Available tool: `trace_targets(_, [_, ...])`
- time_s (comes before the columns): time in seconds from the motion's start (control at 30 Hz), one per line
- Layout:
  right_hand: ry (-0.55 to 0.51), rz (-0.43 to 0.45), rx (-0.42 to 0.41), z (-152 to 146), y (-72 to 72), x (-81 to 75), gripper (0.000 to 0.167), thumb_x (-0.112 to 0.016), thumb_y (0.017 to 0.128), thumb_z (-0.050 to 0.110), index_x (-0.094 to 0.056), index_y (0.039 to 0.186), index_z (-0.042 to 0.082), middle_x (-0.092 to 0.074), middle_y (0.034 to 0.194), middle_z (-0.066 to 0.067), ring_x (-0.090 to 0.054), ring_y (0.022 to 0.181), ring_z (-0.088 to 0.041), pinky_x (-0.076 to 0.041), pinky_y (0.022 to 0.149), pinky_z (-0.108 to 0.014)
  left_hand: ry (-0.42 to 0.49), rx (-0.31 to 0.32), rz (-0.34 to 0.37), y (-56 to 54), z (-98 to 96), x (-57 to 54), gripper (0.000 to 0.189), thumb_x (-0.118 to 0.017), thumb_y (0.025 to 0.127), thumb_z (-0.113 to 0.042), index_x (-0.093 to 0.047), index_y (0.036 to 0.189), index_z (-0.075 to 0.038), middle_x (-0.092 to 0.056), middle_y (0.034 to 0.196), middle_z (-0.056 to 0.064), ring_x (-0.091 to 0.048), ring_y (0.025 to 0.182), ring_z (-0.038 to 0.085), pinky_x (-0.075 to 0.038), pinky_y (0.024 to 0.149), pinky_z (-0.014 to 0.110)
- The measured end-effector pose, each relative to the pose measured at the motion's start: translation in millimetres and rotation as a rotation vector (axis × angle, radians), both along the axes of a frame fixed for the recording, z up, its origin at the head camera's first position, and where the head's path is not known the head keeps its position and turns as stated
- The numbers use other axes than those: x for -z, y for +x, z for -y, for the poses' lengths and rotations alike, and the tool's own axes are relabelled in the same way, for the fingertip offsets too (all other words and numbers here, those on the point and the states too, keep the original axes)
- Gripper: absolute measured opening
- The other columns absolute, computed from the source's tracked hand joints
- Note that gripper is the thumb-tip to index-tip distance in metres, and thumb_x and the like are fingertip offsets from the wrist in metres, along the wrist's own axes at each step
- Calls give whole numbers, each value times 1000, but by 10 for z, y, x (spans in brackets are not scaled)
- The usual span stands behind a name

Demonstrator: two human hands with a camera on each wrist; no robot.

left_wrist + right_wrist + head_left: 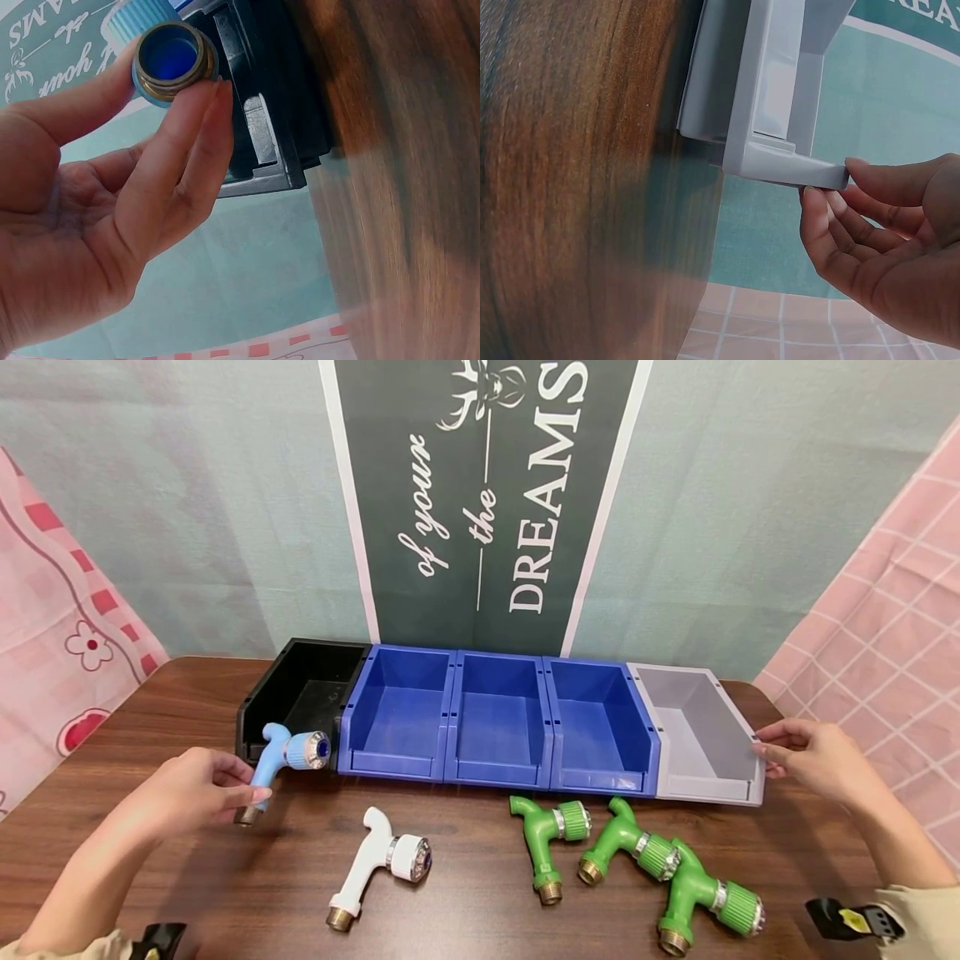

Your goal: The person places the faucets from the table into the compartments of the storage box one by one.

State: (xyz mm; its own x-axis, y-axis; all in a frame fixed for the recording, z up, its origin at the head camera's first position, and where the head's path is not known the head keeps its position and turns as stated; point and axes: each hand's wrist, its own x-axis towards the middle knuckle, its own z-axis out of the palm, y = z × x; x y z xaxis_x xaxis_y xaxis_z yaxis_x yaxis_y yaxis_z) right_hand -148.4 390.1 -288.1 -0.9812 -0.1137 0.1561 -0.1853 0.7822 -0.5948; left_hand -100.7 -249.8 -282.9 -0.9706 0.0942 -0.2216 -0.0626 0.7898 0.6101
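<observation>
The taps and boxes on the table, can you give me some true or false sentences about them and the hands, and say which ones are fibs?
1. The left hand holds the blue tap. True.
2. Three green taps lie on the table. True.
3. The right hand grips a green tap. False: it pinches the edge of the gray box.
4. The white tap is inside a box. False: it lies on the table.
5. The black box is at one end of the row. True.
6. All five boxes are blue. False: three are blue boxes, one is black and one is gray.
</observation>
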Motion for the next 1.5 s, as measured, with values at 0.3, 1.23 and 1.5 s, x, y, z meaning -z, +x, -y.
trace_targets(0.3, [1,4,-2,10,-5,-10,24,-58,87,-1,-52,97,-22,-63,64,-1,-58,51,-8,-49,47,-22,-76,-13,-45,-54,-35,-31,32,-68,83,-29,-62,86,2,-58,62,-2,-54,57,13,-42,52,27])
trace_targets(1.23, [25,7,-14,-20,-26,-20,21,-59,86,-1,-55,94,-20,-63,64,-3,-59,52,-11,-50,48,-24,36,-58,-20,-364,-128,-118,38,-64,87,-26,-61,93,11,-60,70,1,-60,65,14,-49,57,31])
trace_targets(1.5, [7,17,-12,-23,-20,-9,21,-58,86,-2,-54,93,-21,-63,64,-2,-58,52,-10,-50,47,-23,21,-98,-15,-463,-170,-151,41,-63,87,-29,-62,92,11,-62,67,2,-60,61,11,-50,58,32])
